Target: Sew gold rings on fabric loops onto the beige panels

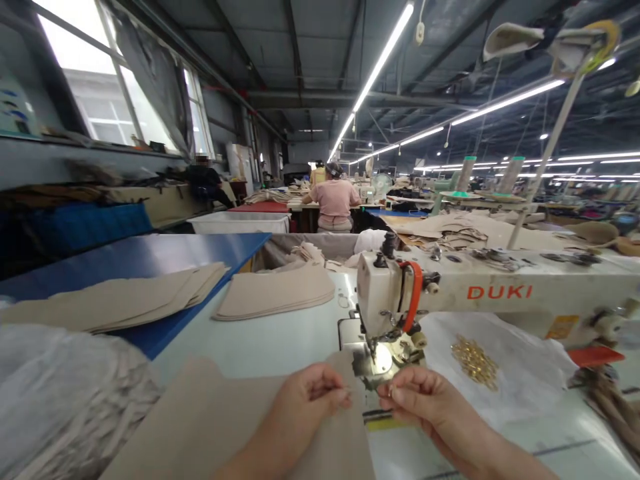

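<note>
My left hand (pixel 305 413) is over a beige fabric panel (pixel 225 413) with its thumb and fingertips pinched together. Whatever is between those fingertips is too small to make out. My right hand (pixel 435 407) is closed in a pinch on a small shiny metal piece, just in front of the sewing machine needle area (pixel 374 350). The two hands are apart, level with each other. To the right of the machine head, a heap of small gold metal pieces (pixel 475 361) lies on a white plastic sheet (pixel 520 393). A lamp lights the needle plate.
The sewing machine arm (pixel 500 293) spans the right side. Stacked beige panels (pixel 277 290) lie behind the fabric, with more panels (pixel 135 297) on a blue surface (pixel 240 250). A pale cloth bundle (pixel 65 400) sits at left. A person (pixel 334 200) sits ahead.
</note>
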### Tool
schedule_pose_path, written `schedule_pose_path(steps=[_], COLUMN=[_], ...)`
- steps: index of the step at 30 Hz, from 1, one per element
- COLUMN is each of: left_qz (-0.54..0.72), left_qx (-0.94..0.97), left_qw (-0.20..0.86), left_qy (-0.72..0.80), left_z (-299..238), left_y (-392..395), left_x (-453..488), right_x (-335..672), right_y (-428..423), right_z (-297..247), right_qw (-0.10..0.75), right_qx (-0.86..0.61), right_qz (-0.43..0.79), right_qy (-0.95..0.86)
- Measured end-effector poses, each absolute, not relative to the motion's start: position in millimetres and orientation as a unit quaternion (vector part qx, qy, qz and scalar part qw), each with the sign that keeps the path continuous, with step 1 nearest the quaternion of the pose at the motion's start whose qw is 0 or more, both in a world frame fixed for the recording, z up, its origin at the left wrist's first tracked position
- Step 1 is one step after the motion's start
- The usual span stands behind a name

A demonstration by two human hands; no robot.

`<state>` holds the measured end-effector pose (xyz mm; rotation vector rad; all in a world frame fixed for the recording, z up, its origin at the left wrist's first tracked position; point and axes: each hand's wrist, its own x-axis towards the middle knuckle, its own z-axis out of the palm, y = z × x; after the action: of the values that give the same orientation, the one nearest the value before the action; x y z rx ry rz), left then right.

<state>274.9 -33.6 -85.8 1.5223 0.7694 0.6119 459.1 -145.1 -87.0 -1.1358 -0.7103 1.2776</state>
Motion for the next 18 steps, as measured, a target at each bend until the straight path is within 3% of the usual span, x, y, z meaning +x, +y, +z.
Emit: schedule_pose_path(steps=[9, 18], left_qz=[0.270, 0.223], left_qx=[0.648, 0.653], left_qw=[0.646, 0.655], left_qy=[0.300, 0.308], left_z=[-87, -87], left_y=[-33, -30], left_x=[275, 276], right_x=[438, 438], right_y=[-120, -118], right_z=[-105, -98], right_qw=[0.603, 0.602], right_qx=[-0.508, -0.456], right_qz=[0.521, 0.591], right_qy=[-0.327, -0.284])
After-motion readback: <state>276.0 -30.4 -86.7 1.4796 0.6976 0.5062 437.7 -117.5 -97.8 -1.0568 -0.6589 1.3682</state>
